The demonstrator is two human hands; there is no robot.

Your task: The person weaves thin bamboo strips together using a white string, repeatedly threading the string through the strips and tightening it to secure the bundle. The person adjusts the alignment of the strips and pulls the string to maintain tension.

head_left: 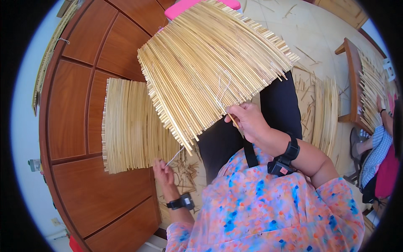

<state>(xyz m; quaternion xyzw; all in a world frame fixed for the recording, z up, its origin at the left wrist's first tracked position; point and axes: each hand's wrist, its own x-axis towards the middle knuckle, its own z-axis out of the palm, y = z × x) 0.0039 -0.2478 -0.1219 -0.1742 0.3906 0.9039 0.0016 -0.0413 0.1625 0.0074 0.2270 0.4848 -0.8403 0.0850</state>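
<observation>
Across my lap and a pink seat lies a mat of straw-coloured reed stalks (205,54), bound side by side. My right hand (249,122) is closed at its near edge, thumb and fingers pinching the end of a reed stalk (233,121) that sticks out toward me. Loose loops of white cord (224,86) rest on the mat just beyond these fingers. Lower and to the left, my left hand (163,171) has its fingers closed on a white cord (174,156), which stretches up to the mat's near left corner.
A second reed mat (126,126) leans against the reddish wooden panels (67,111) on my left. Reed scraps (184,172) litter the floor, and a reed bundle (325,113) lies to the right. Beyond, a person's hand (381,104) touches reeds on a wooden bench (352,80).
</observation>
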